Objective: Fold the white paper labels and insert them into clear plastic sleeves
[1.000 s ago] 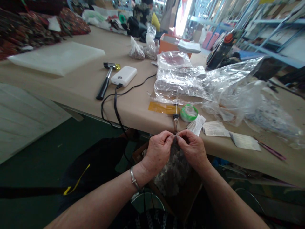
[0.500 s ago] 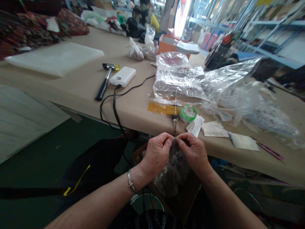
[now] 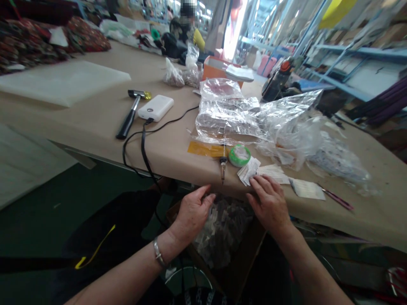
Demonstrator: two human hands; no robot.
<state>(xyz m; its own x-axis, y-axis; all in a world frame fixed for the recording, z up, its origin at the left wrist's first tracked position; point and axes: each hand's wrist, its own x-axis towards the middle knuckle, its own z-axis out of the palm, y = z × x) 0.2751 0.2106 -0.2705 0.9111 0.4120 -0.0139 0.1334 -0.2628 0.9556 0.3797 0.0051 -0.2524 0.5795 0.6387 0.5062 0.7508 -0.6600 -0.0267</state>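
The loosely spread right hand point(image 3: 271, 205) meets flat white paper slips point(image 3: 248, 170), likely kept at the brown table's point(image 3: 173, 148) near edge for reach; the left hand point(image 3: 193, 210) nearly pinches, its hold unclear.

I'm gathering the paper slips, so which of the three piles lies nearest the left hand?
The leftmost pile of slips, fanned out beside the green-rimmed roll. The middle pile and rightmost pile lie farther from the left hand.

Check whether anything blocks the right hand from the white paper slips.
Nothing visible: the right hand has its fingertips at the edge of the white paper slips; the green round item sits beyond them.
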